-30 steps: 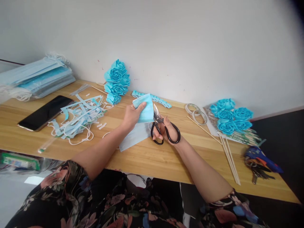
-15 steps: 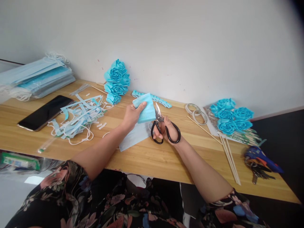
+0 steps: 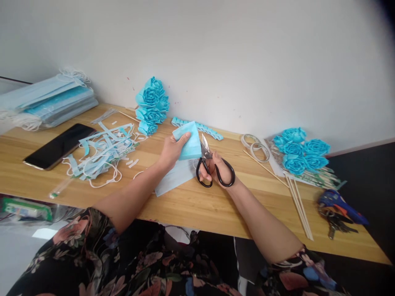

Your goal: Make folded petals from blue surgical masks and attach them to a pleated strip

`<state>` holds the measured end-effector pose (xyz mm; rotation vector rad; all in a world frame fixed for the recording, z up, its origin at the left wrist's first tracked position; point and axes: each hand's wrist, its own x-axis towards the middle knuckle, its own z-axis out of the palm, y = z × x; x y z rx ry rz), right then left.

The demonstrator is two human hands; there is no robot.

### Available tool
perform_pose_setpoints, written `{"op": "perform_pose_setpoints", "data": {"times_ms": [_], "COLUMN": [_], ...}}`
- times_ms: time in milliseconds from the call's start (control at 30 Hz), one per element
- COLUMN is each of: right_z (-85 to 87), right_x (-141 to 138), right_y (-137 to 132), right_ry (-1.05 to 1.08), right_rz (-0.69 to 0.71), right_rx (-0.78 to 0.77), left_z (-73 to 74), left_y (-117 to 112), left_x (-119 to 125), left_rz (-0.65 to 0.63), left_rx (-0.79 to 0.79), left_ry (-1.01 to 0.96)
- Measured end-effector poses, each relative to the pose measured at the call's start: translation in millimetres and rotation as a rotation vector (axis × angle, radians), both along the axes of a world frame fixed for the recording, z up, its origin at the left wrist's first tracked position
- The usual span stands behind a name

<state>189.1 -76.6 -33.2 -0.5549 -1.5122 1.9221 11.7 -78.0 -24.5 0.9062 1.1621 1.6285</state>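
Observation:
My left hand point(image 3: 173, 150) pinches a folded piece of blue face-mask fabric point(image 3: 190, 144), thumb on its front. In my right hand point(image 3: 217, 164) is a pair of scissors point(image 3: 228, 172) with black loop handles, fingers through the loops. Their metal blades point up and sit right beside the fabric's right edge; whether they touch it I cannot tell. Below the hands a light blue face mask point(image 3: 173, 179) lies flat on the wooden table point(image 3: 185, 213), partly covered by the left hand and the folded fabric.
Mask scraps and ear loops point(image 3: 101, 152), a phone point(image 3: 60, 146) and a mask stack point(image 3: 52, 100) lie left. Blue fabric roses point(image 3: 151, 107) and a pleated strip point(image 3: 210, 130) stand behind; more roses point(image 3: 294, 150), tape rolls point(image 3: 259, 152), sticks point(image 3: 298, 207) and keys point(image 3: 338, 224) lie right.
Almost nothing differs. Both hands, the folded fabric and the scissors keep practically the same position.

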Motion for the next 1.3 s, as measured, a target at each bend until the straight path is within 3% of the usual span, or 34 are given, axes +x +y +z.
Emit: {"op": "perform_pose_setpoints", "data": {"times_ms": [333, 933, 1167, 1300], "right_z": [-1.9, -1.7, -2.0, -3.1], "right_x": [-0.1, -3.6, -3.7, -3.0], "right_y": [0.6, -1.7, -1.0, -2.9], "right_ry": [-0.002, -0.005, -0.005, -0.062], "right_rz": [-0.002, -0.162, -0.175, -0.136], "right_rx": [0.016, 0.106, 0.143, 0.178], "left_z": [-6.1, -3.7, -5.7, -4.7], "left_y": [1.6, 0.7, 4.2, 4.6], "left_x": [0.7, 0.3, -2.0, -3.2], "left_rz": [-0.046, -0.094, -0.106, -0.071], "left_rx": [0.043, 0.013, 0.045, 0.061], "left_ry": [0.072, -0.032, -0.164, -0.120]}}
